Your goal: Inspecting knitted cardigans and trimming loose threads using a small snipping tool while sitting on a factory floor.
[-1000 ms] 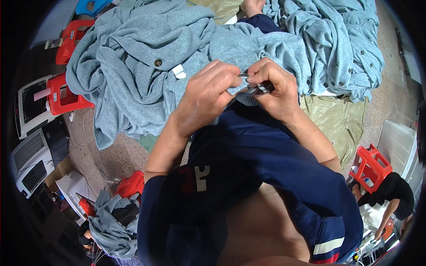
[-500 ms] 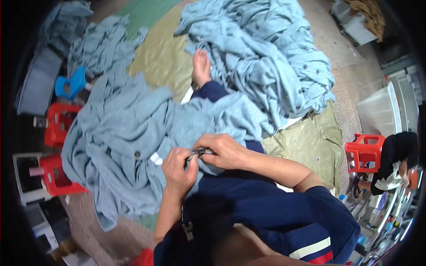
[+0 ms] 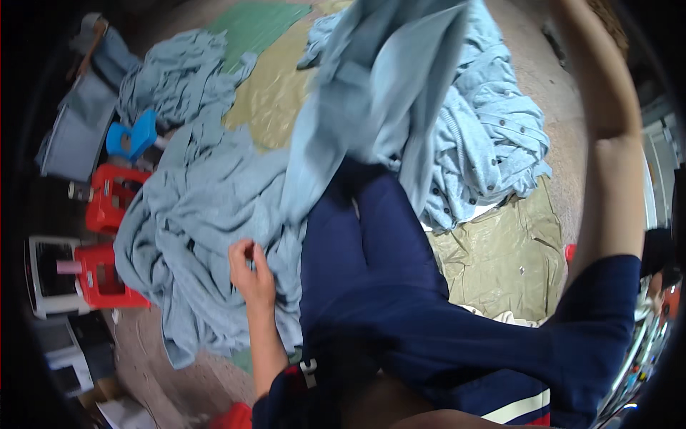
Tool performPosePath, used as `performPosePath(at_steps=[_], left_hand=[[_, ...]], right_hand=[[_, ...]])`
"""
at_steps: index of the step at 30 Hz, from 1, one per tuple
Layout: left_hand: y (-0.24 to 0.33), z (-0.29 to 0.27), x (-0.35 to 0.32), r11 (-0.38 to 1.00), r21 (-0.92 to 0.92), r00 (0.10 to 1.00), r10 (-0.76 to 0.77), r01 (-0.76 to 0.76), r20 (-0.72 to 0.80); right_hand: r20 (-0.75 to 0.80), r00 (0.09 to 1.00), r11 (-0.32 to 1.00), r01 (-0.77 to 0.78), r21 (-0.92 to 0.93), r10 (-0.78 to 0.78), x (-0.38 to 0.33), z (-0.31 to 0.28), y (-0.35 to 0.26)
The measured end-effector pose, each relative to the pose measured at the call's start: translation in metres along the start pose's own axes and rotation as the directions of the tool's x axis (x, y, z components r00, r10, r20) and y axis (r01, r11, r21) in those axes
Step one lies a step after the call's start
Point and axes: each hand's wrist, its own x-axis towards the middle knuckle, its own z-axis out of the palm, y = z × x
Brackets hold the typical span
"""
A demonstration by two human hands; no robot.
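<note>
My hands no longer work together at the cloth's edge. My right arm (image 3: 607, 143) now swings up high, flinging a light blue garment (image 3: 386, 93) into the air, while my left hand (image 3: 250, 275) drops alone onto the blue heap (image 3: 193, 236) beside my lap.

Pale blue-grey garments (image 3: 214, 214) lie heaped on an olive-green tarp (image 3: 493, 257). Left of the heap stand red stools (image 3: 107, 207) and a bright blue one (image 3: 132, 139). The trousers (image 3: 364, 272) are navy.
</note>
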Motion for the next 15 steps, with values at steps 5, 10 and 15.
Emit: performPosePath(at_steps=[5,10,15], left_hand=[[-0.022,0.005,0.007,0.994,0.094,0.998,-0.047,0.050,-0.036],[-0.054,-0.038,0.005,0.855,0.506,0.992,-0.076,0.116,-0.098],[-0.075,-0.006,0.056,0.744,0.563,0.928,-0.224,0.360,-0.298]], right_hand=[[-0.125,0.976,0.417,0.191,0.888,-0.180,-0.051,0.257,0.096],[-0.256,0.953,-0.662,0.296,0.689,0.160,-0.306,0.487,0.076],[-0.352,0.933,-0.660,0.313,0.683,0.078,-0.284,0.385,0.106]])
